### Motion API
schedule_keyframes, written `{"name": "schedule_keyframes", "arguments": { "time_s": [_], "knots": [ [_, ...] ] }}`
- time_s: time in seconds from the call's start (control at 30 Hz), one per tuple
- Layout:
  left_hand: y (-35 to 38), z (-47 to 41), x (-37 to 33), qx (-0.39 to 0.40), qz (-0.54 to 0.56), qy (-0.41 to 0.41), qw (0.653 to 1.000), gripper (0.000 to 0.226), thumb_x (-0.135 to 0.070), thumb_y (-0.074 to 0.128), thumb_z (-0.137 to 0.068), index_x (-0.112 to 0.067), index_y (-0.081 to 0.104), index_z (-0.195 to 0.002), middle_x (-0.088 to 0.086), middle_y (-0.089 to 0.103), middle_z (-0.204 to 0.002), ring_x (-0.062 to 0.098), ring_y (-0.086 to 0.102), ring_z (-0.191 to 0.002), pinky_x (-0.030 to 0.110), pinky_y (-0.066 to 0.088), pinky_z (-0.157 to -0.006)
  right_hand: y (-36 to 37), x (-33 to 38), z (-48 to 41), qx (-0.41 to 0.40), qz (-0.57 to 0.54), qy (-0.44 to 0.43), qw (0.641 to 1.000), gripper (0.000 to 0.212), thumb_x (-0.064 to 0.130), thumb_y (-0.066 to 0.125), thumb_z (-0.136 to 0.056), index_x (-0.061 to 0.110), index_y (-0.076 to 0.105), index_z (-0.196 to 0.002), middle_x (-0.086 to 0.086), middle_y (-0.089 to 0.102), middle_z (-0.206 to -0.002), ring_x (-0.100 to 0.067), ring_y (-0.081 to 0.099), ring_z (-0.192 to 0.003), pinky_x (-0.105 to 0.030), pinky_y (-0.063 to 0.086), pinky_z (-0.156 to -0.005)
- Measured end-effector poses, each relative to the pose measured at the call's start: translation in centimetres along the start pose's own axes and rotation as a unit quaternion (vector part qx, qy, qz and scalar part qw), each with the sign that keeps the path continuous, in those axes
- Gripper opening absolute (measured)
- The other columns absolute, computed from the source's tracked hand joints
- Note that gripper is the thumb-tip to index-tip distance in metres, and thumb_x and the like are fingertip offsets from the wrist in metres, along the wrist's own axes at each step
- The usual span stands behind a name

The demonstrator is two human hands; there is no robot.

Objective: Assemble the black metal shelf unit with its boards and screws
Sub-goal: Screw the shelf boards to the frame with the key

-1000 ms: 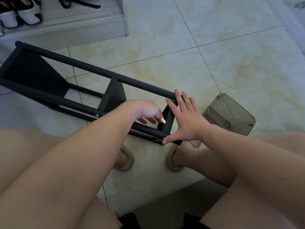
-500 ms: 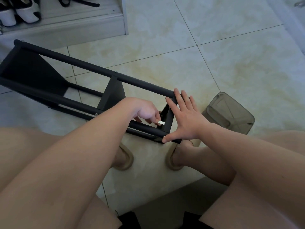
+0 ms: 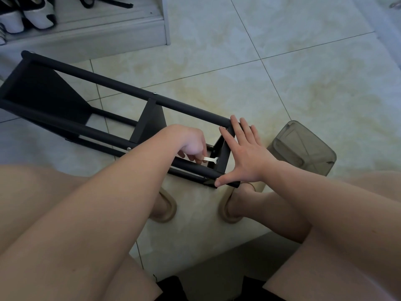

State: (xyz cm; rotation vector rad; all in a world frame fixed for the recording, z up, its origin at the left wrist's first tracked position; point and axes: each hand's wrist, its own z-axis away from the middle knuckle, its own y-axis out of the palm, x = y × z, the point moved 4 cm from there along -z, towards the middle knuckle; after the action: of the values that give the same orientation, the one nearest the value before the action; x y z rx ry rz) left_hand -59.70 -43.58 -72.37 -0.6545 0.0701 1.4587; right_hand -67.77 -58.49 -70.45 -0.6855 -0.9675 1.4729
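Here our left hand [image 3: 191, 145] pinches a small flat wrench [image 3: 210, 159] set against the near end board [image 3: 222, 155]. Our right hand [image 3: 245, 157] lies flat, fingers spread, bracing that end of the black shelf unit [image 3: 43, 94], which lies on its side on the tiled floor [image 3: 303, 61] before our feet. We judge the thin wrench could slip off its fastener, or the frame could roll if the bracing eases. A clear container [image 3: 303, 153] stands just to the right, and a shoe rack [image 3: 86, 35] sits at the far left.
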Motion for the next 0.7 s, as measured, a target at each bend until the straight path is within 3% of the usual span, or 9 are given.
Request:
{"name": "schedule_keyframes", "arguments": {
  "time_s": [0.17,0.3,0.5,0.7],
  "knots": [
    [-0.6,-0.1,0.0,-0.035,-0.01,0.026,0.999,0.018,-0.015,0.072,-0.087,-0.033,0.07,-0.083,-0.004,0.073,-0.091,0.009,0.065,-0.085,0.024,0.05,-0.07,0.0,0.0,0.1,-0.002,-0.001,0.002,1.0,0.152,0.104,0.045,-0.045,0.023,-0.011,-0.161,-0.012,-0.034,-0.162,-0.034,-0.031,-0.15,-0.05,-0.015,-0.123],
    [-0.4,-0.3,-0.5,-0.053,-0.007,0.034,0.998,0.019,-0.017,0.065,-0.091,-0.033,0.07,-0.083,0.0,0.069,-0.089,0.017,0.061,-0.084,0.027,0.049,-0.072,-0.1,0.0,0.1,0.001,0.002,0.003,1.0,0.152,0.104,0.042,-0.044,0.023,-0.012,-0.161,-0.012,-0.035,-0.162,-0.034,-0.031,-0.15,-0.05,-0.015,-0.123],
    [1.2,-0.7,-0.7,-0.029,0.25,0.033,0.967,0.015,-0.016,0.058,-0.097,-0.019,0.07,-0.089,-0.002,0.073,-0.091,0.01,0.069,-0.088,0.03,0.054,-0.076,-0.1,0.1,0.1,0.002,-0.002,0.002,1.0,0.151,0.103,0.047,-0.047,0.024,-0.012,-0.161,-0.012,-0.036,-0.161,-0.033,-0.032,-0.149,-0.049,-0.017,-0.122],
    [1.5,-1.2,-0.3,-0.076,0.308,0.012,0.948,0.002,-0.018,0.068,-0.094,-0.019,0.069,-0.093,-0.005,0.075,-0.078,0.005,0.071,-0.073,0.027,0.053,-0.071,-0.2,0.2,0.2,0.001,-0.003,0.002,1.0,0.151,0.103,0.048,-0.047,0.023,-0.011,-0.161,-0.012,-0.035,-0.162,-0.033,-0.031,-0.15,-0.049,-0.016,-0.122]
  ]
}}
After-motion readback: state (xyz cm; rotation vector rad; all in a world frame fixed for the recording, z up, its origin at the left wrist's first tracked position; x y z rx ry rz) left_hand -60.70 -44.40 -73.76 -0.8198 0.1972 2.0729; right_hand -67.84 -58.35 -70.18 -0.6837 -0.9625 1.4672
